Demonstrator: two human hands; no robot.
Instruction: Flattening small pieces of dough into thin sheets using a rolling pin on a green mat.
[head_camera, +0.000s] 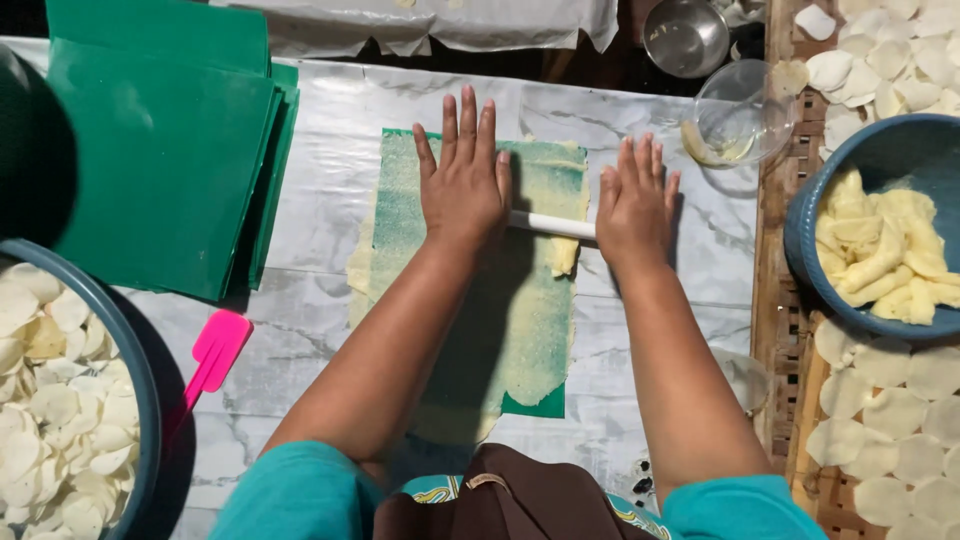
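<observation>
Two flat hands (545, 195) on white roller (552, 225) over dough sheet (530, 320).

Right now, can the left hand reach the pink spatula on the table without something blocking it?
Probably yes. The left hand lies flat on the white roller, and the pink spatula rests on bare marble table to its left, with nothing between them.
</observation>
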